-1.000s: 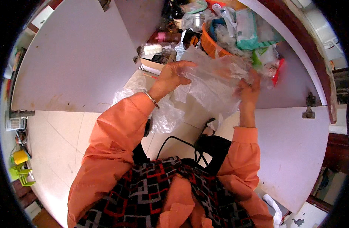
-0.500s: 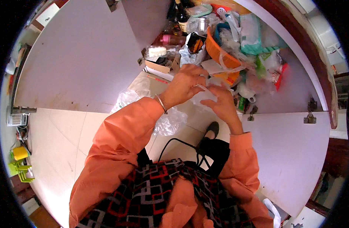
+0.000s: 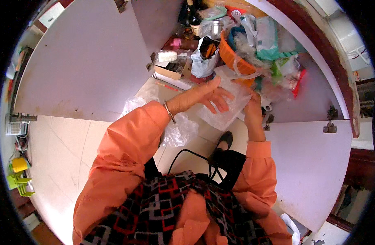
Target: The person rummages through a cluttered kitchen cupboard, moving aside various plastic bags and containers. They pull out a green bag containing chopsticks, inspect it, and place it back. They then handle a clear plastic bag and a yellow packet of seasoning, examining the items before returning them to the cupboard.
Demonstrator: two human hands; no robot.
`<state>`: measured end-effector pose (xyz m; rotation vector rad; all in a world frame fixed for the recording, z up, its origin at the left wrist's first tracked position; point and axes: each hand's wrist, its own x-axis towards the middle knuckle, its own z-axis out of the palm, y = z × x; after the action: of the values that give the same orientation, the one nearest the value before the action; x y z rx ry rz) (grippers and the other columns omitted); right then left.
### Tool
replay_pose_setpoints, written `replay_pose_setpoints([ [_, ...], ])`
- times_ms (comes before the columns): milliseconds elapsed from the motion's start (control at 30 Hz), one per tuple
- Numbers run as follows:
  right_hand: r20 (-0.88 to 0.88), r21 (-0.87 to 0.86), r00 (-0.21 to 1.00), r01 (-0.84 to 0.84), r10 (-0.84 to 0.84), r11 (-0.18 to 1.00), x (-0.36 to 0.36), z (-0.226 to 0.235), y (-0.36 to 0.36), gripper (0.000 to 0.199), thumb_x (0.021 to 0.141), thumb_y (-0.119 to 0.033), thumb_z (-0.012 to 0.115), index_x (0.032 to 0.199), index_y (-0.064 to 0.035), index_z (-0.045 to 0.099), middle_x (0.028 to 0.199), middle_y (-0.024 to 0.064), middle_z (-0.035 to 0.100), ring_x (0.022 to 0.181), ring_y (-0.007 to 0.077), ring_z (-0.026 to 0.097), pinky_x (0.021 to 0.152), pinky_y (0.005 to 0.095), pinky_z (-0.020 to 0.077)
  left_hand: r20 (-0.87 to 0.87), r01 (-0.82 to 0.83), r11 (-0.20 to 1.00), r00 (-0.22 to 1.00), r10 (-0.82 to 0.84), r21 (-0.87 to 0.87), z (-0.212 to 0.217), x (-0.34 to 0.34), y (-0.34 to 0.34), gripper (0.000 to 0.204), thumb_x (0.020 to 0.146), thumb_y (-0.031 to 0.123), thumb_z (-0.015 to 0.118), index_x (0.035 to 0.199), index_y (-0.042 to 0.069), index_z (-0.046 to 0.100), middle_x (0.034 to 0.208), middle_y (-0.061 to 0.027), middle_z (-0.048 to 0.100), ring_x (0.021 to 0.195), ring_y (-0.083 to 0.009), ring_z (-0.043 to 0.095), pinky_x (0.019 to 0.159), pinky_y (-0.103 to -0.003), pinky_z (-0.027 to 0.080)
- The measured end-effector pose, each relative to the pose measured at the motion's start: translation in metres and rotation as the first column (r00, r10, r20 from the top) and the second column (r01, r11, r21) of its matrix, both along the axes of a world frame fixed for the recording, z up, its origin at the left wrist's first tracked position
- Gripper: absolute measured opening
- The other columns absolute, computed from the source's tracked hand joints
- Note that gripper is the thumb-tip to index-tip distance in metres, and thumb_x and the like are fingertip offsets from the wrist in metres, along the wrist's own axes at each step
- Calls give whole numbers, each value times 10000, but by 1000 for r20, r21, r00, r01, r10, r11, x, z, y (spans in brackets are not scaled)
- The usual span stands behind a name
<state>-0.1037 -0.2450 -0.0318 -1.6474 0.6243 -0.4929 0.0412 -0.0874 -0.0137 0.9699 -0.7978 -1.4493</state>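
Observation:
My left hand (image 3: 210, 94) lies flat with its fingers spread on a folded clear plastic bag (image 3: 226, 110), pressing it in front of an open cabinet. My right hand (image 3: 252, 109) grips the right edge of the same bag, mostly hidden behind it. More crumpled clear plastic (image 3: 177, 130) lies on the tiled floor below my left forearm. An orange basket (image 3: 232, 57) full of packets sits just above the bag inside the cabinet.
Two white cabinet doors (image 3: 85, 61) (image 3: 314, 163) stand open to either side. The cabinet holds a cardboard box (image 3: 171, 69), bottles, jars and bags. A black shoe (image 3: 223, 141) rests on the floor. Yellow and green items (image 3: 19, 175) sit at the far left.
The plastic bag was spread wide between both hands, then gathered and folded smaller. Both hands came together; now my left hand flattens the folded bag.

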Motion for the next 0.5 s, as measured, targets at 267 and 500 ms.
replay_pose_setpoints([
  [267, 107, 559, 993, -18, -51, 829, 11, 13, 35, 365, 846, -118, 441, 1197, -19, 464, 1127, 86, 526, 996, 186, 527, 851, 295, 429, 669, -329, 939, 720, 183, 98, -6, -13, -4, 494, 699, 440, 672, 906, 7, 554, 809, -111, 573, 788, -183, 560, 666, -301, 464],
  [500, 189, 672, 973, -33, -129, 739, 13, 17, 38, 355, 869, -165, 405, 1177, 3, 457, 1144, 102, 520, 1049, 227, 502, 904, 346, 403, 778, -542, 788, 344, 525, -292, -27, -24, -12, 905, 544, 429, 772, 1179, -49, 339, 1157, -208, 438, 1070, -294, 459, 909, -332, 362],
])
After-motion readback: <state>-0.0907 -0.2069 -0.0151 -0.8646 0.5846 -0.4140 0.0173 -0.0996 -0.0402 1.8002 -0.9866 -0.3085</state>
